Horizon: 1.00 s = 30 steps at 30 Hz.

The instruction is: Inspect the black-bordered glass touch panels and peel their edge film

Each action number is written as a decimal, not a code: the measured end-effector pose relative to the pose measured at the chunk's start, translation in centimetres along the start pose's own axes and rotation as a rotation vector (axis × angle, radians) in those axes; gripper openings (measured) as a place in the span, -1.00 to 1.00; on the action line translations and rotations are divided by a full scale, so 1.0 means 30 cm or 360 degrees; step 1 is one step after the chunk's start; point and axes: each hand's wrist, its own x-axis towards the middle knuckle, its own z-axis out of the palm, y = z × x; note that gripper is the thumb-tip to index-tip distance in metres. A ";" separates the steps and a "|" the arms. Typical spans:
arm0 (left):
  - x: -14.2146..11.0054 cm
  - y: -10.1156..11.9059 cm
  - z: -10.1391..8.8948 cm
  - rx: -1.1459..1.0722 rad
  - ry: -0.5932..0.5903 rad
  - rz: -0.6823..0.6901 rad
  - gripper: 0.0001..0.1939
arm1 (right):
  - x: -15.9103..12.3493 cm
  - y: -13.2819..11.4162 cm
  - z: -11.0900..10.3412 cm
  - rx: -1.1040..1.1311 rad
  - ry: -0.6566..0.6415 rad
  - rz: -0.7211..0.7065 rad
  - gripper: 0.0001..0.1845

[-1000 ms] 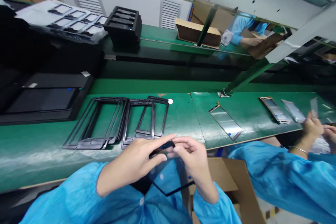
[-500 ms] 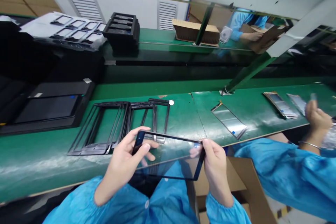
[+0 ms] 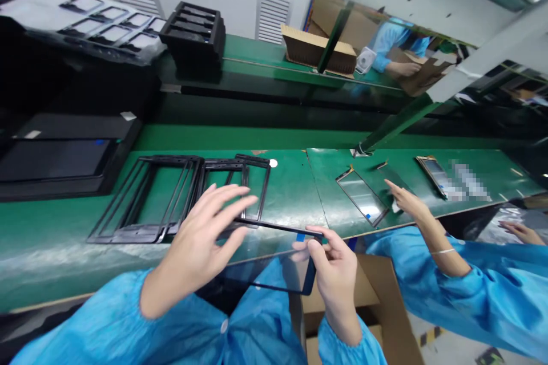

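A clear glass panel with a black border [image 3: 274, 269] is tilted above the bench edge in front of me. My right hand [image 3: 336, 274] pinches its right end between thumb and fingers, beside a small blue tab. My left hand [image 3: 205, 234] is over the panel's left end with fingers spread, hiding that end; whether it touches the glass is unclear. Behind my left hand, several black rectangular frames [image 3: 141, 234] lie overlapping on the green bench.
On the bench to the right lies another bordered glass panel [image 3: 362, 194]. A co-worker's hand [image 3: 409, 202] reaches close to it. Further right is a stack of panels [image 3: 432, 177]. A black tray [image 3: 64, 182] sits at left; a green post [image 3: 394, 125] rises behind. Below is a cardboard box [image 3: 381, 296].
My left hand has let go of the panel's left end and its fingers have spread. My right hand still holds the other end. The co-worker's hand has come left toward the nearby panel.
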 end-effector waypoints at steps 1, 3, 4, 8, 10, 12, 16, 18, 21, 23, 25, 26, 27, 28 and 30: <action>0.017 0.002 -0.005 0.0065 -0.0134 0.0154 -0.64 | -0.006 -0.002 0.008 -0.0029 -0.0003 -0.0017 -0.64; 0.043 0.003 -0.008 0.0064 -0.0333 0.0327 -0.75 | -0.015 -0.003 0.020 -0.0060 -0.0004 -0.0043 -0.64; 0.050 0.002 -0.006 0.0048 -0.0374 0.0351 -0.75 | -0.018 -0.002 0.023 -0.0064 0.0001 -0.0050 -0.63; 0.047 -0.001 0.005 0.0026 -0.0315 0.0348 -0.72 | -0.023 0.002 0.021 -0.0067 0.0026 -0.0036 -0.61; 0.039 0.008 0.009 0.0019 -0.0311 0.0310 -0.71 | -0.021 0.002 0.025 -0.0056 0.0024 0.0001 -0.62; 0.037 0.024 0.015 -0.0008 -0.0382 0.0252 -0.69 | -0.016 -0.001 0.039 -0.0023 -0.0041 0.0038 -0.64; 0.045 0.055 0.033 -0.0243 -0.0600 0.0028 -0.65 | 0.005 -0.005 0.071 0.0107 -0.0346 0.0089 -0.57; 0.043 0.057 0.039 -0.0510 -0.0606 -0.0237 -0.62 | 0.023 0.003 0.068 0.0205 -0.0353 0.0144 -0.49; 0.022 0.045 0.046 -0.1007 -0.0521 -0.0695 -0.53 | 0.049 0.030 0.044 0.0238 -0.0244 0.0200 -0.48; 0.001 0.037 0.054 -0.1239 -0.0459 -0.0887 -0.46 | 0.060 0.047 0.036 0.0214 -0.0207 0.0208 -0.47; -0.019 0.034 0.065 -0.1346 -0.0398 -0.1003 -0.44 | 0.063 0.054 0.041 0.0226 -0.0186 0.0204 -0.45; -0.026 0.034 0.072 -0.1377 -0.0375 -0.1040 -0.45 | 0.062 0.054 0.047 0.0242 -0.0170 0.0194 -0.44; -0.033 0.035 0.078 -0.1403 -0.0348 -0.1068 -0.46 | 0.060 0.050 0.054 0.0255 -0.0147 0.0182 -0.45; -0.037 0.037 0.084 -0.1425 -0.0327 -0.1087 -0.47 | 0.058 0.045 0.060 0.0258 -0.0124 0.0166 -0.46; -0.042 0.043 0.089 -0.1449 -0.0309 -0.1111 -0.47 | 0.054 0.031 0.066 0.0219 -0.0077 0.0111 -0.49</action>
